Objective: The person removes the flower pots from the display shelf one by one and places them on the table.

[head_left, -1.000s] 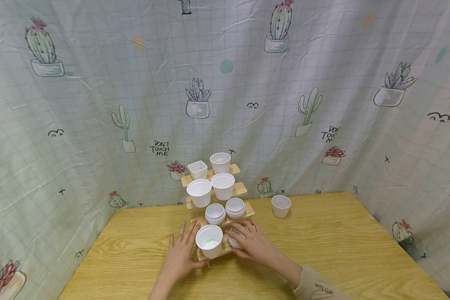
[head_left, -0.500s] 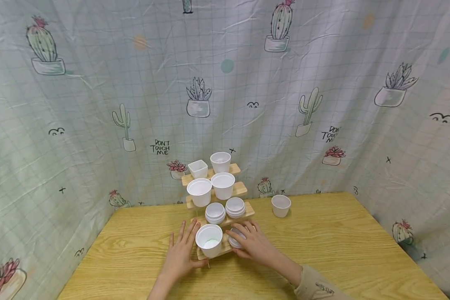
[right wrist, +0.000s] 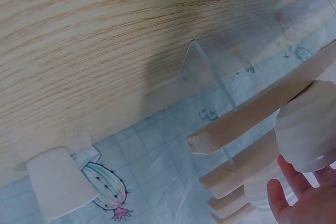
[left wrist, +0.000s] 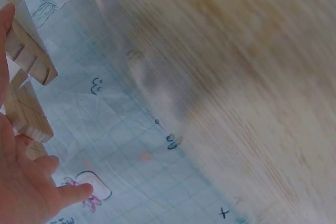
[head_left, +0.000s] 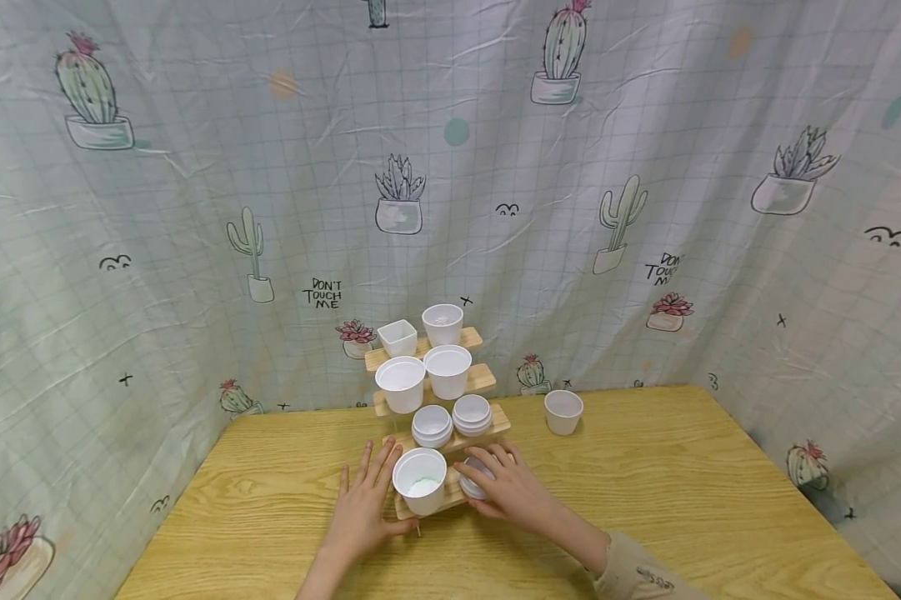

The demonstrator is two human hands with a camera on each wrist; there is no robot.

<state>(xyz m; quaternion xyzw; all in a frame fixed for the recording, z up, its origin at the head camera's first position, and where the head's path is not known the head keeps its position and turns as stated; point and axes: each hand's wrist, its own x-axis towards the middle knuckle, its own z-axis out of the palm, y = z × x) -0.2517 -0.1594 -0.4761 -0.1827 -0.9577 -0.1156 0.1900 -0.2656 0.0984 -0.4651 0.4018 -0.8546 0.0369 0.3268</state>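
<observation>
A tiered stand with wooden planks (head_left: 483, 379) and clear side supports bears several white pots. My left hand (head_left: 360, 510) lies at the stand's left side, fingers spread and nearly straight, thumb by the lowest plank's end; the left wrist view shows it beside the plank ends (left wrist: 29, 111). On the lowest plank, a larger white pot (head_left: 420, 475) with something white and greenish inside stands between my hands. My right hand (head_left: 512, 492) holds a small ribbed white pot (right wrist: 310, 127) at that plank's right end, fingers over it and thumb in front. Fingers partly cover this pot.
A lone white pot (head_left: 563, 412) stands on the wood-grain table (head_left: 645, 475), right of the stand near the back. Higher planks carry two pots each, including a square one (head_left: 397, 338) at top left. A cactus-print curtain (head_left: 307, 183) surrounds the table's back and sides.
</observation>
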